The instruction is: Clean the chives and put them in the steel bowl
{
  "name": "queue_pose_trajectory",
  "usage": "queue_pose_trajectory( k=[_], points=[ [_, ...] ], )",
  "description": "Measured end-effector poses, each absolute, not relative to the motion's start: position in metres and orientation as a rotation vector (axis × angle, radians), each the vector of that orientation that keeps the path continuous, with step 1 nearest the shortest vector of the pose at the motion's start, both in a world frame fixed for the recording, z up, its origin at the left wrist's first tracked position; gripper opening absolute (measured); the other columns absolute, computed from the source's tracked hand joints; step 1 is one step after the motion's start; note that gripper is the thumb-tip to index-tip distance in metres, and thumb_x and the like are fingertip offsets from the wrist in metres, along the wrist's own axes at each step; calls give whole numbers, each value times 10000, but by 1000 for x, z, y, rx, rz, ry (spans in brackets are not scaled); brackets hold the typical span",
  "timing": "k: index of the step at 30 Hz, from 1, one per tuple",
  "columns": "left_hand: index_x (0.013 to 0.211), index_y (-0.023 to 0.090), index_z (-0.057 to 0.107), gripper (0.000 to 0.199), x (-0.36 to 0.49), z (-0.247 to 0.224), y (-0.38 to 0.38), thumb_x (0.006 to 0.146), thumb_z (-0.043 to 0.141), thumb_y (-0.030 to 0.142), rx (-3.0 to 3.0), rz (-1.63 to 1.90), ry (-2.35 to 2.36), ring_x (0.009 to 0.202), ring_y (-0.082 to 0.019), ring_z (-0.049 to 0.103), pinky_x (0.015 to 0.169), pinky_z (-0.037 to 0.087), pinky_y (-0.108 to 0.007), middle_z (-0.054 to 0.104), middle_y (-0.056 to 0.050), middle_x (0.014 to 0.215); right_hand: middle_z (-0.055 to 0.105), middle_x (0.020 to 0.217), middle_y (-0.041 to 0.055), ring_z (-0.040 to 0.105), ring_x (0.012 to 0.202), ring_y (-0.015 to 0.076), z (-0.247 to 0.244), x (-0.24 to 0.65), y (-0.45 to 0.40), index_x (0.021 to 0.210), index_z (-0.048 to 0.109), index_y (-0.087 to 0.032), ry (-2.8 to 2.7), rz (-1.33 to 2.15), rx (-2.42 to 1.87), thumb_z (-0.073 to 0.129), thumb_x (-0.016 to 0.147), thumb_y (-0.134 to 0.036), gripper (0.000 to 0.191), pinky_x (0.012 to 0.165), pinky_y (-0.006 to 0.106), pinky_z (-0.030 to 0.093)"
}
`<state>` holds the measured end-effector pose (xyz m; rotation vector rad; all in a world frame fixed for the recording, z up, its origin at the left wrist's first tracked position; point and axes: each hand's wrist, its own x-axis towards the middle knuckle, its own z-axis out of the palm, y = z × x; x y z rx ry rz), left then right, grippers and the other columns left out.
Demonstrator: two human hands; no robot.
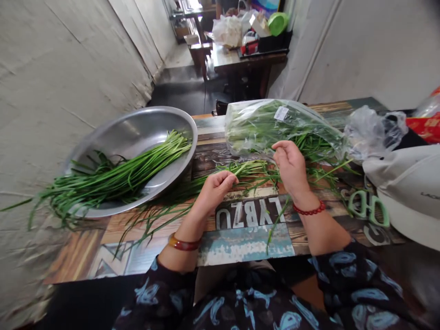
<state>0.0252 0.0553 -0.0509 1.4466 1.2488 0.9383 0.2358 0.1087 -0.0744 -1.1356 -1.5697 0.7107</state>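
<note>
Over the middle of the patterned table, my left hand (pixel 216 188) is closed on thin green stalks, their long leaves trailing left towards the bowl. My right hand (pixel 291 167) is pinched just in front of the clear plastic bag; whatever its fingertips hold is too small to make out. Loose green stalks (pixel 252 168) lie between and behind my hands. The clear bag (pixel 254 123), with a white label, holds more long greens. To the left, a large metal bowl (pixel 137 126) carries a bundle of green stalks (pixel 137 169) whose leaves hang over its rim.
Green-handled scissors (pixel 367 208) lie on the table (pixel 247 247) at the right, beside a pale cap (pixel 409 183). Behind the cap is a crumpled plastic bag (pixel 369 130). Farther back, another table (pixel 227 57) bears bags and a green container (pixel 277 24). Walls stand on both sides.
</note>
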Motion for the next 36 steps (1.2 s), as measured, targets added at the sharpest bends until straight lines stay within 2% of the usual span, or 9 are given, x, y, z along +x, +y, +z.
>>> queue_pose_trajectory(
  k=[2,6,11,19,26,31,34,36],
  points=[
    [763,140,644,299,24,-51,55,884,525,387,1469,969,1236,512,-81,323,497,250,-216,404,51,554,418,583,-52,419,518,124,-74,235,108,1028,593,-233,-1458,852,-1091,446,973,-457,274,507,250,342],
    [809,130,670,239,25,-49,56,886,511,291,1604,1023,1220,574,-98,437,549,333,-214,514,22,614,557,663,-30,502,597,110,-72,217,97,979,656,-207,-1514,1218,-994,665,835,-488,316,571,245,416],
    [745,134,671,206,26,-50,55,877,537,218,1783,1022,1195,644,-116,529,616,388,-218,611,-6,670,653,781,2,571,700,127,-76,200,88,874,683,-209,-1498,1378,-919,776,723,-473,318,664,267,473],
    [672,141,649,253,27,-57,57,889,557,233,1866,1024,1265,598,-115,535,585,376,-219,606,3,610,664,727,-9,540,646,107,-81,198,88,791,722,-197,-1385,1358,-967,777,739,-368,188,628,253,424],
    [750,153,673,169,25,-63,59,891,586,184,2050,1086,1325,665,-136,600,636,412,-236,671,-24,703,612,651,-26,509,598,88,-84,198,95,770,712,-188,-1140,1328,-1005,776,747,-364,188,597,234,419],
    [813,164,691,180,20,-65,56,924,555,202,2159,1038,1477,689,-145,602,639,416,-248,665,-38,758,545,648,-42,465,554,80,-80,215,104,741,656,-197,-939,1180,-992,772,743,-408,240,535,224,395],
    [851,173,696,196,17,-63,54,946,534,230,2246,1004,1558,696,-145,599,633,413,-252,659,-38,781,503,630,-36,450,554,95,-73,224,103,686,609,-207,-1004,1027,-1002,632,870,-466,319,548,243,402],
    [862,179,692,216,17,-62,52,963,514,249,2347,954,1587,730,-153,604,642,412,-258,656,-41,795,581,703,2,531,644,127,-68,225,99,735,650,-217,-1277,880,-1043,539,935,-456,331,627,278,446]
  ],
)
